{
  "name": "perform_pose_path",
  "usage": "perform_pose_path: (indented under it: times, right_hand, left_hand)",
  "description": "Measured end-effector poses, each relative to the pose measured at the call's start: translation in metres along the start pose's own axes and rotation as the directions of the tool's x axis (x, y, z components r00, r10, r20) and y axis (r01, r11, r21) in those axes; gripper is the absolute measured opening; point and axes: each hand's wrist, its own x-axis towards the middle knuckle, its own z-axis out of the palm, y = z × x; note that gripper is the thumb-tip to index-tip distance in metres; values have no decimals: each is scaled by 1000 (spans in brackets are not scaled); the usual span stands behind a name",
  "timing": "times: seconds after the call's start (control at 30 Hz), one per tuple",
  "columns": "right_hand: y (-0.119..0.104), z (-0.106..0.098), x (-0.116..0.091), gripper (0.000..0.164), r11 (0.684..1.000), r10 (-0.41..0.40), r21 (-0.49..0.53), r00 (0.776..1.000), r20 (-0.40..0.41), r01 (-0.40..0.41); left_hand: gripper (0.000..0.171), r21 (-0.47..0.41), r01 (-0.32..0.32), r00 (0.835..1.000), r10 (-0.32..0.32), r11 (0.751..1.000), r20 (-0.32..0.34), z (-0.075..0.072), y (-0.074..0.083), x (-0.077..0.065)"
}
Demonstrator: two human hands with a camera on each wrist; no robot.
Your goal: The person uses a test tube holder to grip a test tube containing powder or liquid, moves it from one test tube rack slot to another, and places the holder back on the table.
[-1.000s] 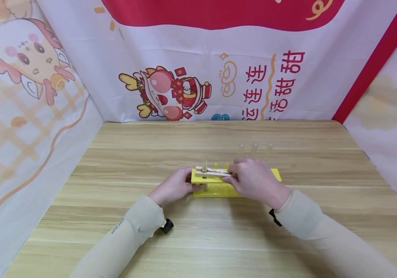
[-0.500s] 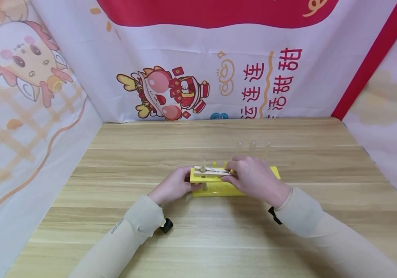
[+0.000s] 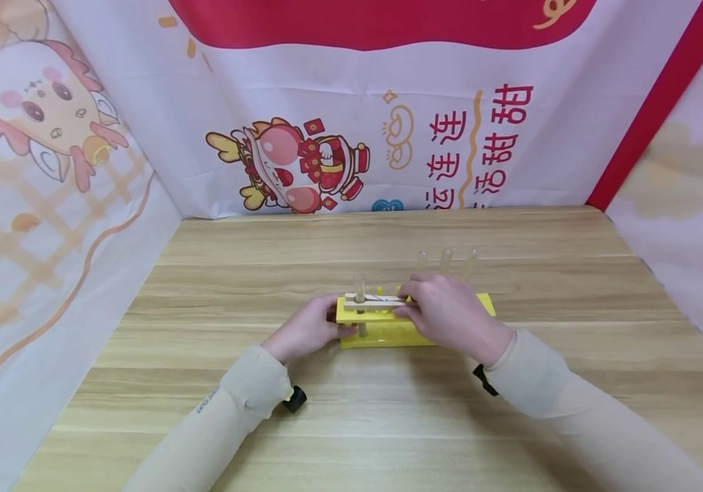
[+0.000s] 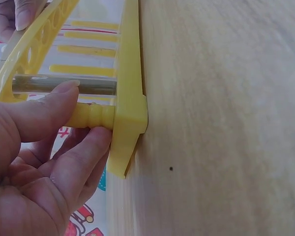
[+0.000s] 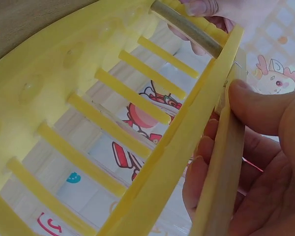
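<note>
Hd view: L arm [image 3: 222,417] in from 7 o'clk, L grip [image 3: 311,329] w/ curled fingers [image 4: 83,160]; R arm [image 3: 579,410] from 4 o'clk, R grip [image 3: 449,311] pinching.

Seemingly a small booth: printed cloths [image 3: 314,75] hang beyond and either side of the hands [image 3: 449,311], enclosing a wood-grain desk [image 3: 382,424].

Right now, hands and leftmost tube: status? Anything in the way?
Left fingers holding end post of yellow rack. Right fingers gripping wooden clamp around upright test tube in rack. Nothing visibly blocking tube's top.
</note>
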Motion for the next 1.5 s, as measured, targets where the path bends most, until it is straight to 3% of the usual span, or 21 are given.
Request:
perform_pose_path:
  times: [0.43, 0.73, 1.5]
  right_hand:
    - [-6, -3, 3, 14, 1000, 29, 7, 999, -41, -29]
    - [-9, -8, 3, 15, 1000, 4, 24, 997, -82, -2]
    - [-17, -32, 5, 14, 999, -15, 31, 991, -136, 19]
  left_hand:
    - [32, -28, 5, 1000, -5, 1000, -2, 1, -3, 2]
    - [32, -37, -12, 1000, 12, 999, -4, 1, -3, 2]
    - [29, -52, 17, 1000, -17, 999, -14, 3, 0, -1]
